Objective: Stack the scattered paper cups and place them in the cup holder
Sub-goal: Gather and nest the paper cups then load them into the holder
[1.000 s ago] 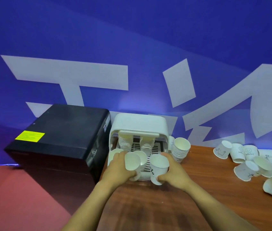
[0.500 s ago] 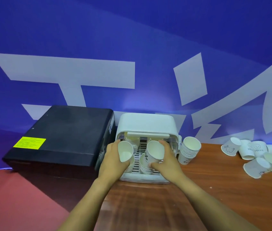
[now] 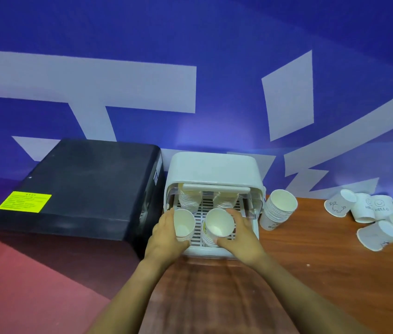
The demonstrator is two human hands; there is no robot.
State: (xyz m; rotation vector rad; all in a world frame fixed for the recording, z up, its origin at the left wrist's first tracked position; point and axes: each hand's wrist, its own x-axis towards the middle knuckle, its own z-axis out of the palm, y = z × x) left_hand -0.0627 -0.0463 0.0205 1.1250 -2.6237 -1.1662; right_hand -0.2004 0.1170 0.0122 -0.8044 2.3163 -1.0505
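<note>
head | left hand (image 3: 166, 239) grips paper-cup stack (image 3: 184, 225), right hand (image 3: 241, 235) another (image 3: 219, 225), over cup holder (image 3: 212, 169) tray, 12 o'clock | light, crushable: hold sidewalls gently

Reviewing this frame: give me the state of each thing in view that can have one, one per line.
Cup holder: front open, cup stacks inside on its slatted tray.
Left hand: grips a cup stack in the holder.
Right hand: grips a tilted cup over a front stack.
Stack beside holder: on the table, leaning.
Loose cups: scattered, mostly on their sides.
Black box: closed.
</note>
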